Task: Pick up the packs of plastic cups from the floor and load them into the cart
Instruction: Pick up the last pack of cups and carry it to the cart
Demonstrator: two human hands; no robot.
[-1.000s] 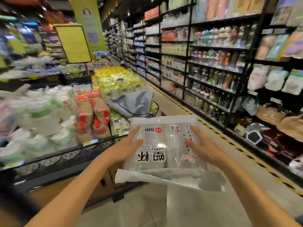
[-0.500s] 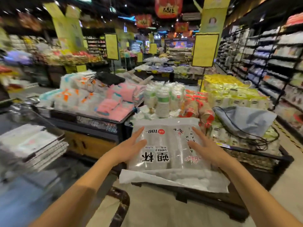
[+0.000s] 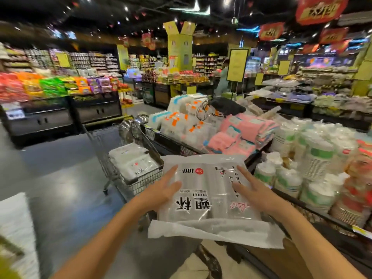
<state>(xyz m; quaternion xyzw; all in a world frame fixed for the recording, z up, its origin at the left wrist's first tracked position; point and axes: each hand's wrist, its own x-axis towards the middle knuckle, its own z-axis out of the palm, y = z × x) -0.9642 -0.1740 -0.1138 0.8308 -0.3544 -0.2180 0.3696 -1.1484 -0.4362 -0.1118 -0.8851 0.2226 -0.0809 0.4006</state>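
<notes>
Head view. A flat, clear plastic pack of cups with black lettering (image 3: 209,196) is held in the air just beside the near right corner of the grey wire shopping cart (image 3: 144,185).

The left hand (image 3: 161,190) and right hand (image 3: 251,192) lie flat on opposite sides of the pack, fingers straight and spread, pressing inward. This is probably because the slack wrapper offers no firm edge. A loose white flap sags off the pack's near edge.

Similar white packs (image 3: 132,164) lie stacked inside the cart.

Hidden: the pack's underside, so I cannot tell if anything supports it from below. The cart's base is mostly covered. A blurred white mass (image 3: 16,228) at the left frame edge cannot be identified.
</notes>
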